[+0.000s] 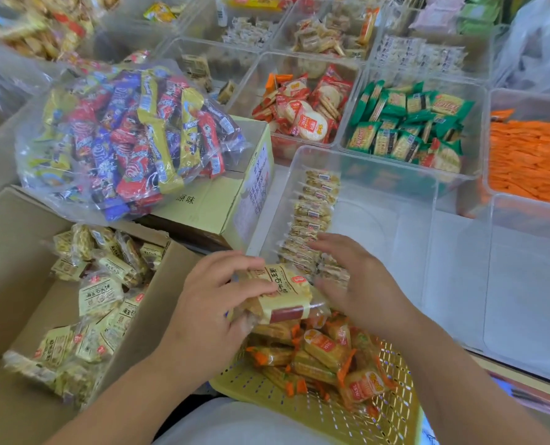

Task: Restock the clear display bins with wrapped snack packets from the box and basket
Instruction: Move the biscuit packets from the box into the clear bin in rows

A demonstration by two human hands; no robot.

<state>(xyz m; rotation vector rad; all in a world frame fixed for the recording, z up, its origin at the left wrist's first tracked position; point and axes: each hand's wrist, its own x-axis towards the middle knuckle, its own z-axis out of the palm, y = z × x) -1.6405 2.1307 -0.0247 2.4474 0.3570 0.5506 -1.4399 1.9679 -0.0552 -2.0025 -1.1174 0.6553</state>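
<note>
My left hand [216,303] grips a stack of pale-yellow wrapped snack packets [283,297] just above the near edge of a clear display bin [427,226]. My right hand [357,281] rests with fingers spread on a row of the same packets [315,220], which stand on edge along the bin's left wall. An open cardboard box [20,252] at the left holds several more of these packets [100,293]. A yellow perforated basket [331,409] below my hands holds orange-wrapped packets [328,351].
A clear bag of mixed colourful candy bars [132,139] lies on a closed carton [228,200] at the left. Behind are clear bins of red-wrapped crackers [302,114], green-wrapped crackers [408,123] and orange sticks [530,159]. Another clear bin [530,284] stands at the right.
</note>
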